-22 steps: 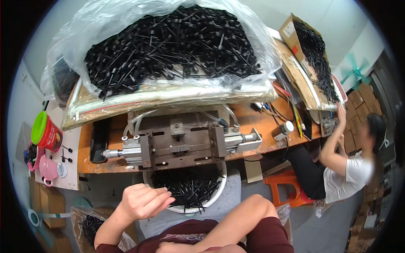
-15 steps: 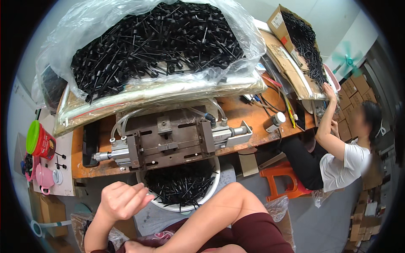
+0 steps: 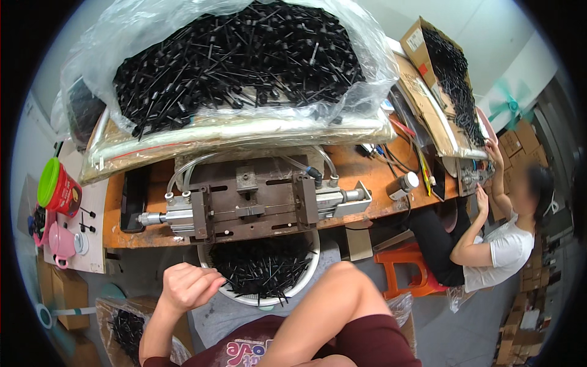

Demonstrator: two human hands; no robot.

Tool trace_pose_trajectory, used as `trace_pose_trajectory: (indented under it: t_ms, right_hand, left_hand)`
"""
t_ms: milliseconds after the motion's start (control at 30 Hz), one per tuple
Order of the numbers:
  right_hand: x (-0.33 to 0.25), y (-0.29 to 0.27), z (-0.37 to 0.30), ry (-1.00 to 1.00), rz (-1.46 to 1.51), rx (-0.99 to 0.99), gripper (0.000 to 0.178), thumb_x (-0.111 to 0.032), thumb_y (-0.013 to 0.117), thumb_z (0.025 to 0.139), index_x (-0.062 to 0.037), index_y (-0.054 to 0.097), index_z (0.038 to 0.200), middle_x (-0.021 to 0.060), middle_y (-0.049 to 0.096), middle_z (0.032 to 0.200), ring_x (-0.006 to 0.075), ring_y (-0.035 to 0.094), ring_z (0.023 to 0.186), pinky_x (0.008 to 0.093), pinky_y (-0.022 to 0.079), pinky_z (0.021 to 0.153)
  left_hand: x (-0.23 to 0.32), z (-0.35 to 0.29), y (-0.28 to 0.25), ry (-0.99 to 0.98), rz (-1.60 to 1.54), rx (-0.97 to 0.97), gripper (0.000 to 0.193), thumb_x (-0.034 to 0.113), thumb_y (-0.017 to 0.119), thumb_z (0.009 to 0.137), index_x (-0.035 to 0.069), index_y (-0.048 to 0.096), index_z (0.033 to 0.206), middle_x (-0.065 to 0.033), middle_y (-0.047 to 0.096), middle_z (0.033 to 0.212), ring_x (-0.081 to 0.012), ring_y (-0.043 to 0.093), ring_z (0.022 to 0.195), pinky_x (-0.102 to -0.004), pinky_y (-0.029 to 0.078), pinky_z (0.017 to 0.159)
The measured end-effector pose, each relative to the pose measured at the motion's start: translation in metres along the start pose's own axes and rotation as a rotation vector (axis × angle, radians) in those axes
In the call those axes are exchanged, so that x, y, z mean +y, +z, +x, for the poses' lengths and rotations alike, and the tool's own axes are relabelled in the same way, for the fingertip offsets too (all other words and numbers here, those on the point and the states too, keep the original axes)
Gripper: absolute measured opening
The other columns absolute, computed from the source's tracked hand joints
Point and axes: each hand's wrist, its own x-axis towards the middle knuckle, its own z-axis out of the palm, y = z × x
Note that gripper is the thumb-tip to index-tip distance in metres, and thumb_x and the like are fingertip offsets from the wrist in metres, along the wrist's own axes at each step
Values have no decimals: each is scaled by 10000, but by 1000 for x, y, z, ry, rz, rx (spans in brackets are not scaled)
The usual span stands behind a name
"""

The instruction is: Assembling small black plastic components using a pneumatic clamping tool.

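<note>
Your left hand [image 3: 186, 286] is hovering at the left rim of the white tub [image 3: 260, 298], which is sitting just below the bench's [image 3: 116, 229] near edge, under the metal press [image 3: 254, 205]. The black pins [image 3: 263, 266] are lying piled in that tub, just right of your fingers [image 3: 211, 282]. Those fingers are curling loosely, almost closed; whether they are pinching 1 pin, you cannot tell. Your right arm [image 3: 318, 306] is crossing low, its hand hidden.

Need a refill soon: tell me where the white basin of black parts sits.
The white basin sits lower centre, below the metal press, right of the left hand.
</note>
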Motion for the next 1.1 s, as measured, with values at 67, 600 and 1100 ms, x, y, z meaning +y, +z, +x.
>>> trace_pose_trajectory:
  t_ms: [67,600,1100]
  right_hand:
    - [-13,-14,-16,54,19,-29,151,-193,649,835,-62,722,822,52,669,685,210,598,585,318,478,579]
    - [37,-307,-171,1492,-1188,854,728,-330,845,644,-42,571,1253,121,662,1134,258,588,1149,391,513,967]
    - [12,-319,-230,1415,-855,631,431,-340,827,688,-52,766,1003,193,712,982,291,683,901,355,522,832]
  left_hand:
    - [0,-4,-12,-23,36,-4,138,75,798,698,88,666,739,-13,681,705,-149,625,557,-274,466,517]
    - [18,44,-15,223,-118,120,153,172,810,744,72,730,829,-41,719,775,-106,623,545,-205,481,509]
    - [20,28,-8,117,-171,80,169,166,819,731,81,733,849,-31,727,778,-106,639,566,-205,471,516]
